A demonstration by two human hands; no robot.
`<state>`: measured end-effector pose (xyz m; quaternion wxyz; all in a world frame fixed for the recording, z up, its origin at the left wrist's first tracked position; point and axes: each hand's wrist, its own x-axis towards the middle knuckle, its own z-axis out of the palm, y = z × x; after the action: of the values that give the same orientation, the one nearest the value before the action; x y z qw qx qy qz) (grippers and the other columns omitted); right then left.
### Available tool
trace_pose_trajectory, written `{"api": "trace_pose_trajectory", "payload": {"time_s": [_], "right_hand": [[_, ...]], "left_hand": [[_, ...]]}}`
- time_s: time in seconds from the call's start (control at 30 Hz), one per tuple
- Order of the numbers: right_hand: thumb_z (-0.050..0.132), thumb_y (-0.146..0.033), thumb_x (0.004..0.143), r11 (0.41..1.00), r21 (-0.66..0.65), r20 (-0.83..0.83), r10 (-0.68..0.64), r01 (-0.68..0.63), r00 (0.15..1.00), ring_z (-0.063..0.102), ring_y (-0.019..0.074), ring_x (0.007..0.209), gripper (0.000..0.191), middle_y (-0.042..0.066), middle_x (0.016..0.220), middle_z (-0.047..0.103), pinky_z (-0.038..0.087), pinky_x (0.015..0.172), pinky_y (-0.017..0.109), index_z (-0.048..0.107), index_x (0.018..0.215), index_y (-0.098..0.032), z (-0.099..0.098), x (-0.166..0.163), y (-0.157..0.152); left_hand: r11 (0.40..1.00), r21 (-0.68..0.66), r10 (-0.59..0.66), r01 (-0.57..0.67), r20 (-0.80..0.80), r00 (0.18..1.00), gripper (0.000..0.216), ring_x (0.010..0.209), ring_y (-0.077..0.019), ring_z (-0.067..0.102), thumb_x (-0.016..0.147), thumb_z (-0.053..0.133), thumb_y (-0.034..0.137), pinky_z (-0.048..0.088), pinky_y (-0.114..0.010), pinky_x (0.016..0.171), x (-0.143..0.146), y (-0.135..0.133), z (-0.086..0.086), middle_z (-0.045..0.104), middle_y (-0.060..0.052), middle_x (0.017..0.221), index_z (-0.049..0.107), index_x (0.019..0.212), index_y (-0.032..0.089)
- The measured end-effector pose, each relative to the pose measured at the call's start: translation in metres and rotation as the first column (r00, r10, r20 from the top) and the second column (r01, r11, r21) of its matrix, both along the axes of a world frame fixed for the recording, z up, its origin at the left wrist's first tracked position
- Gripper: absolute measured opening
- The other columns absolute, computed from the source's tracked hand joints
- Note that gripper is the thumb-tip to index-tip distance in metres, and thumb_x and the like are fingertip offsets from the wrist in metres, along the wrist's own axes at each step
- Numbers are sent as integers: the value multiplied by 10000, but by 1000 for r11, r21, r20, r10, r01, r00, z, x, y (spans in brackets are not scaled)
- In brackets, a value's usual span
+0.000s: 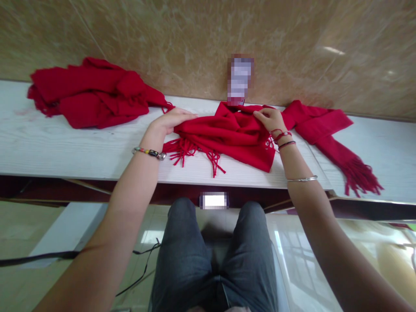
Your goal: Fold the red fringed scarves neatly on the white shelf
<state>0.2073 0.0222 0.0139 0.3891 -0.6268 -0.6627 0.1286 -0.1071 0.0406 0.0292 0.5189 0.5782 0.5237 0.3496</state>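
Observation:
A fringed red scarf [224, 134] lies loosely bunched in front of me on the white tabletop, its tassels toward my left and the near edge. My left hand [173, 119] rests at its left end, fingers stretched out along the cloth. At the upper right of the scarf, my right hand [271, 120] has thumb and fingers pinched on the fabric. Another red scarf [104, 97] forms a crumpled heap to the left. Just beyond my right hand, a narrow folded red scarf [325, 130] lies with its fringe hanging toward the near edge.
The white table [65, 151] runs along a brown marbled wall [182, 39]. A blurred-out upright object [240, 80] stands against the wall behind the middle scarf. Below the tabletop is a dark shelf [162, 193] with a bright-screened device [214, 200]. Black cables [143, 271] hang at the left.

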Motion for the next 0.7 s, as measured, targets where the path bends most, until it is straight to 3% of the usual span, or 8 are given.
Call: {"api": "trace_pose_trajectory", "payload": {"time_s": [0.2, 0.33, 0.5, 0.6, 0.7], "right_hand": [[604, -383, 747, 999, 38, -52, -23, 25, 998, 541, 180, 683, 181, 11, 652, 597, 440, 649, 325, 613, 690, -212, -4, 2, 3], [609, -367, 745, 994, 108, -72, -26, 34, 997, 543, 161, 686, 175, -2, 645, 584, 436, 657, 307, 615, 696, -199, -3, 9, 6], [615, -464, 746, 963, 260, -246, 0, 66, 969, 542, 142, 699, 299, -32, 587, 508, 426, 643, 285, 566, 635, -191, -4, 18, 14], [555, -557, 777, 934, 347, -348, 44, 85, 937, 542, 168, 768, 367, -8, 637, 523, 428, 675, 316, 543, 655, -210, -3, 23, 15], [508, -602, 799, 938, 337, -362, 56, 74, 931, 524, 210, 857, 366, 38, 709, 574, 423, 741, 353, 541, 685, -256, 3, 30, 12]], "left_hand": [[994, 72, 80, -84, 56, 995, 64, 618, -132, 595, 725, 675, 115, 437, -244, 651, 0, 3, 0, 615, -3, 637, 646, 669, 126], [964, 175, 153, -201, 253, 955, 112, 590, -96, 537, 749, 615, 75, 416, -226, 644, -3, 10, -3, 572, 10, 628, 606, 649, 126], [893, 199, 213, -405, 605, 767, 221, 550, -70, 461, 713, 600, 35, 409, -200, 606, -15, 30, -8, 519, 37, 576, 509, 563, 169], [869, 163, 207, -468, 738, 642, 179, 600, -76, 483, 749, 558, 70, 442, -194, 664, -22, 36, -4, 546, 37, 609, 523, 623, 191], [826, 147, 198, -544, 828, 525, 174, 676, -80, 522, 802, 463, 91, 460, -190, 734, -30, 33, 4, 571, 33, 640, 514, 679, 202]]}}
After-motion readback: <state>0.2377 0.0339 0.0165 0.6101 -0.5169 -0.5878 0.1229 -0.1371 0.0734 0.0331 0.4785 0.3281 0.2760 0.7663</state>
